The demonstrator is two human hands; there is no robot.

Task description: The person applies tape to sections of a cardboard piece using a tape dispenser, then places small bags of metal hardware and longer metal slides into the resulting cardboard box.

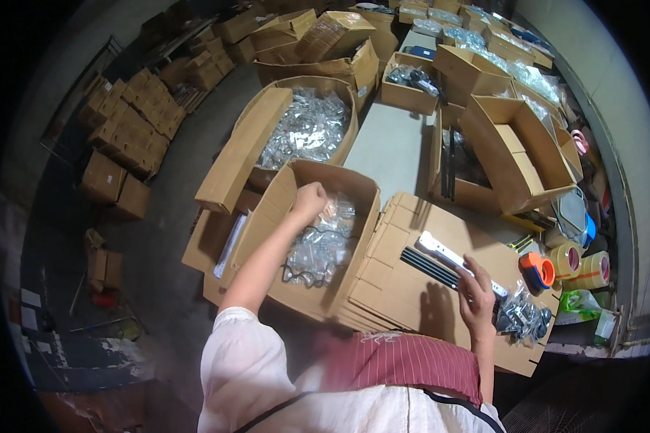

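Note:
My left hand (310, 202) reaches into an open cardboard box (267, 245) in front of me. Its fingers are curled together, and what they hold, if anything, is hidden. Clear plastic packets (317, 252) of small parts fill the bottom of that box, some with dark cords. My right hand (476, 296) is over one end of a long white slotted bar (440, 251), fingers loosely bent and apart. The bar and several black strips (426, 265) lie on flattened cardboard (386, 289). Bagged dark parts (525, 317) lie beside that hand.
A larger carton (350, 130) of shiny packets stands beyond, with a long narrow box (242, 148) across its side. Open cartons (516, 144) crowd the right. Tape rolls (594, 270) and an orange tape dispenser (538, 270) sit at the right edge. Stacked boxes (133, 119) line the left.

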